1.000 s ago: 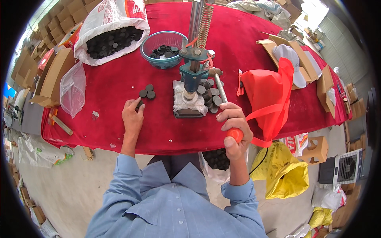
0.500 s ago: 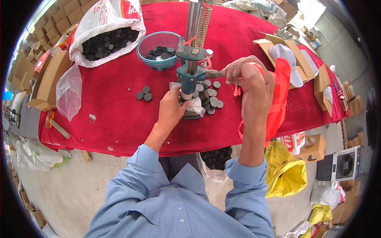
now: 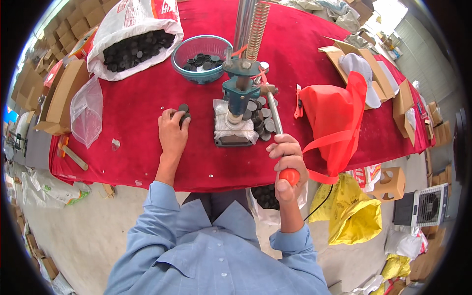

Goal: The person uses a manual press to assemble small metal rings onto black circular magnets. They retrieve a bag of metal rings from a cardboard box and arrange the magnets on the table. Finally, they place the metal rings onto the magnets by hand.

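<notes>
As my right grip (image 3: pixel 289 167) hugs a red knob (image 3: pixel 290 176), my left grip (image 3: pixel 172 133), left of middle, has black discs (image 3: pixel 184 107) at its fingertips; I can't tell if pinched.

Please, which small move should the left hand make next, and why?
Probably the left hand should lift one of the dark discs, because it is right at them, while the right hand holds the red lever knob.
</notes>
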